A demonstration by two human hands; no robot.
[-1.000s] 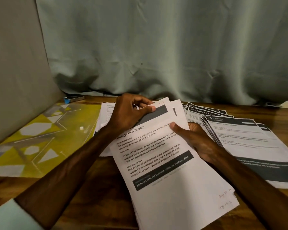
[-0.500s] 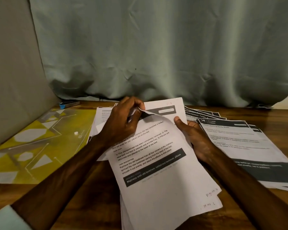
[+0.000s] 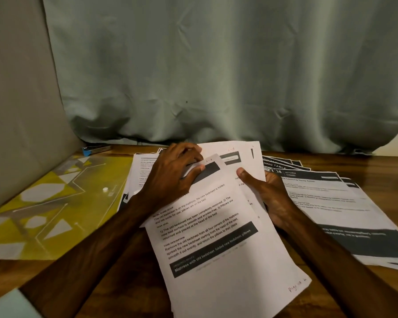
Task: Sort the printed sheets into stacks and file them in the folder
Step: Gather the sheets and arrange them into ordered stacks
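Table (image 3: 377, 164); sheets' (image 3: 216, 237) txt partly under hands (image 3: 170, 177) (image 3: 269, 193)

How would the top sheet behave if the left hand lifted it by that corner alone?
Probably floppy and light: the top sheet is one thin page, pinched at its corner by the left hand. It may slide easily, since the sheets beneath sit fanned out of line in the right hand.

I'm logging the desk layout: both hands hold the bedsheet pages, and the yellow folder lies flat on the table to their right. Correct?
Wrong side. In the head view the yellow folder lies flat on the table to the left of the bedsheet pages, which the left hand and right hand do hold.
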